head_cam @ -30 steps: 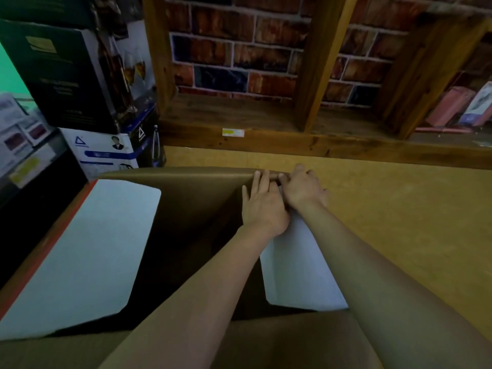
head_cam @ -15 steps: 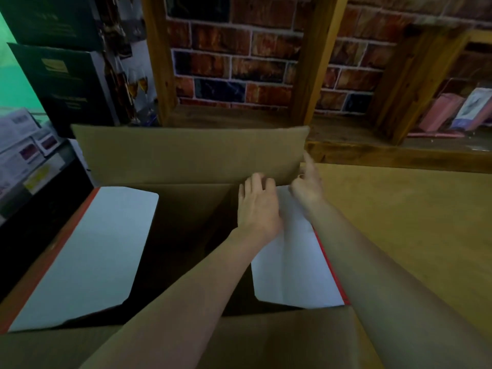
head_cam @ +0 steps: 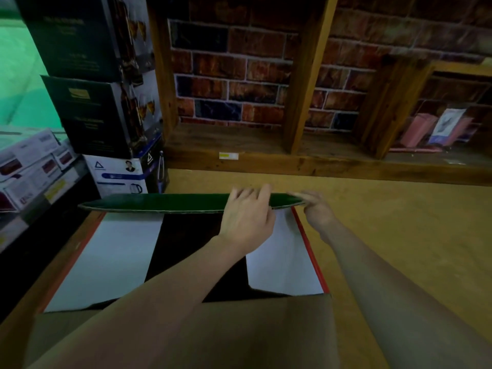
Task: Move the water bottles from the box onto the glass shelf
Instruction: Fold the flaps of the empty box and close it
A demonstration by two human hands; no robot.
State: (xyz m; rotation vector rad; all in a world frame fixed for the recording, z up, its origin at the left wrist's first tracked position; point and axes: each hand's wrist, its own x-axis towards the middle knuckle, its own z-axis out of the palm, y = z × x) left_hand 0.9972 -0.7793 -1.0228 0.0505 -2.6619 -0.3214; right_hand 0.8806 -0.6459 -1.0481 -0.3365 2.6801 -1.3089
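Note:
A cardboard box point(head_cam: 266, 331) stands open below me on the floor. Its white side flaps point(head_cam: 106, 259) lie inward, with a dark gap point(head_cam: 191, 249) between them. No water bottle shows in that gap. The far flap point(head_cam: 170, 203) is seen edge-on with its green outer face up. My left hand point(head_cam: 247, 217) grips this flap near its right end, fingers curled over the edge. At the flap's right corner, my right hand point(head_cam: 315, 209) holds it too.
Stacked dark product boxes point(head_cam: 101, 102) and a white kettle box point(head_cam: 119, 174) stand at the left. A low wooden shelf point(head_cam: 306, 163) with posts runs along the brick wall. Pink packets point(head_cam: 426, 129) sit on a shelf at the far right. Yellow floor point(head_cam: 386, 235) lies to the right.
The far flap was folded outward, then stood upright, and now tips level, showing its green outer face. Both hands stayed on its right end.

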